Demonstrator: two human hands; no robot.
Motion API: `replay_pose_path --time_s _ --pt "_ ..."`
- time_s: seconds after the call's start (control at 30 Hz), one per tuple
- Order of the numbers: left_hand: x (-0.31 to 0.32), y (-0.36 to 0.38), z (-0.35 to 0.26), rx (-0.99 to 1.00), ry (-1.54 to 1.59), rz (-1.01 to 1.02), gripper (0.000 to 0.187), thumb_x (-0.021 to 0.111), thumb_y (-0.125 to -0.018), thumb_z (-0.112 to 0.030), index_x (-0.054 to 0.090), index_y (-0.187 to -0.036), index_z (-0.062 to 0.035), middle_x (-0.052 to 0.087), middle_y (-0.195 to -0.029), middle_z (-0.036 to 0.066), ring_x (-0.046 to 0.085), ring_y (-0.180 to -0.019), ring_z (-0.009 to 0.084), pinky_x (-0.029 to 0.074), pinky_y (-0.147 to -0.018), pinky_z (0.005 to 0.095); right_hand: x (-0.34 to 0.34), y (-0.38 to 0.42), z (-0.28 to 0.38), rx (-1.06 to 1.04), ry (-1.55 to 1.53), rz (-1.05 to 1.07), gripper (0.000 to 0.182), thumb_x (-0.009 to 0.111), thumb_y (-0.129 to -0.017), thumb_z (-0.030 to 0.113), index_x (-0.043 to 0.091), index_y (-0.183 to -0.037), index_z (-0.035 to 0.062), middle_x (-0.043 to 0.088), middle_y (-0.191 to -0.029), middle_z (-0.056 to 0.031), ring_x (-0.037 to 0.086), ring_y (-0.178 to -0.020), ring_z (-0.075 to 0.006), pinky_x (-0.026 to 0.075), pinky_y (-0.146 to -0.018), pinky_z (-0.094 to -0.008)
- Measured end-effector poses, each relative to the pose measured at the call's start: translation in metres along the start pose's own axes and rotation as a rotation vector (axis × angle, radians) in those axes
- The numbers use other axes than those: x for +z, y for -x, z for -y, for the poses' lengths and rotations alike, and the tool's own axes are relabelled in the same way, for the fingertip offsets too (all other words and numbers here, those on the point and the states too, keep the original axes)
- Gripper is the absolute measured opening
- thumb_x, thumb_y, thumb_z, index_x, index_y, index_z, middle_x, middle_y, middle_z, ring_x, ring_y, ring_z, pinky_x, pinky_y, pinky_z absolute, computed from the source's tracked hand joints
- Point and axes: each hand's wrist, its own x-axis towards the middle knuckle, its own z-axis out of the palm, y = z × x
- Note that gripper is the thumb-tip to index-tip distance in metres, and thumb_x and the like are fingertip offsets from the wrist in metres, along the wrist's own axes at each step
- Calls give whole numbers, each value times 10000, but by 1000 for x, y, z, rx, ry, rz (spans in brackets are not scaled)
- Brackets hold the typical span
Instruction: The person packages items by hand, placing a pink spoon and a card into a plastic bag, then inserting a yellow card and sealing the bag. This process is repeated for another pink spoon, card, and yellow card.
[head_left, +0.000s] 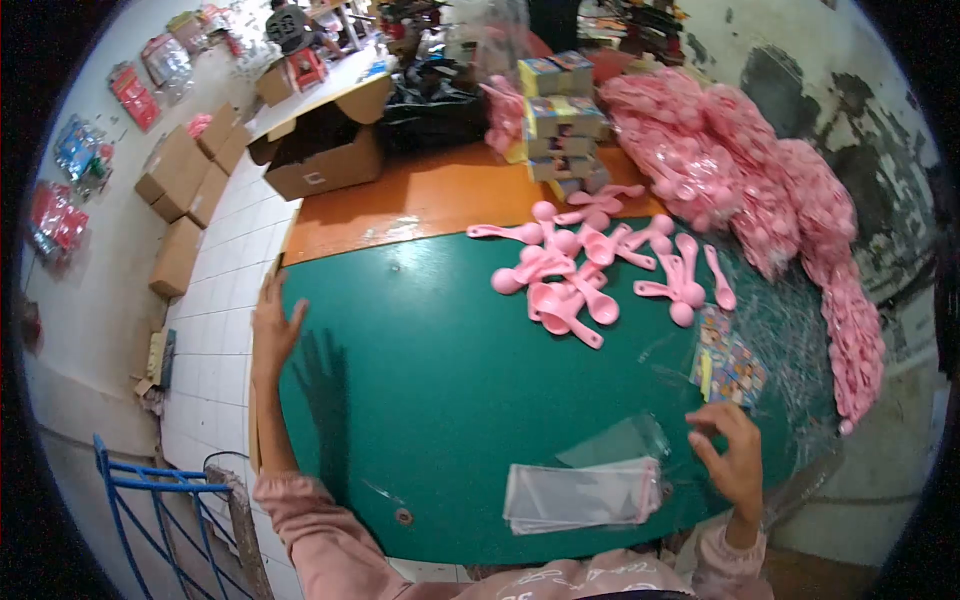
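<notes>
Green tabletop (430,370) | left hand (275,325) by edge (254,430) | right hand (735,455) near cards (735,368), blurred

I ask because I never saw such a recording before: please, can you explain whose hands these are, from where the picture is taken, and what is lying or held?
There is no robot: a person works with bare hands. The single picture comes from a camera worn on the head, looking forward and down.

The left hand is open near the table's left edge; the right hand, half-curled, is near small printed cards. Neither holds anything.

On the green surface lie pink scoops and clear plastic sleeves. Farther back are stacked small boxes and bulging clear bags of pink pieces.
</notes>
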Motion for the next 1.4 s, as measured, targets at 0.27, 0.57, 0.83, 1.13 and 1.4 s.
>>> replay_pose_path --time_s 0.27,0.57,0.83,1.13,1.4 --pt "11 127 -301 504 589 468 449 730 -669 -208 500 -999 -7 439 -1033 183 501 -939 331 462 -764 376 64 -104 -19 -509 46 135 215 624 -767 165 572 -907 11 568 -885 -124 557 -801 -279 446 -710 -360" --pt "48 151 -333 337 621 503 392 674 -724 -189 491 -1014 2 464 -912 167 537 -738 326 452 -681 401 120 -115 -42 -490 302 -41 223 602 -726 97 533 -924 22 525 -877 -143 513 -860 -310 435 -732 -396" --pt "41 125 -324 414 732 714 116 576 -791 -119 571 -851 -20 542 -826 152 560 -703 296 451 -645 376 102 -111 -56 -476 -21 169 200 571 -704 24 521 -898 17 498 -883 -140 493 -841 -302 414 -733 -391" --pt "50 118 -311 -229 1562 961 272 527 -881 -146 459 -1114 -24 615 -879 99 610 -798 154 510 -709 267 64 -101 -49 -239 -295 175 191 612 -789 203 602 -880 36 559 -823 -128 573 -749 -201 466 -639 -320" --pt "40 116 -313 -294 1543 898 305 598 -822 -94 497 -1089 12 648 -890 135 626 -796 149 502 -689 236 21 -60 -22 -81 -598 -68 153 568 -850 103 534 -952 -7 581 -778 -40 574 -707 -87 480 -611 -213"
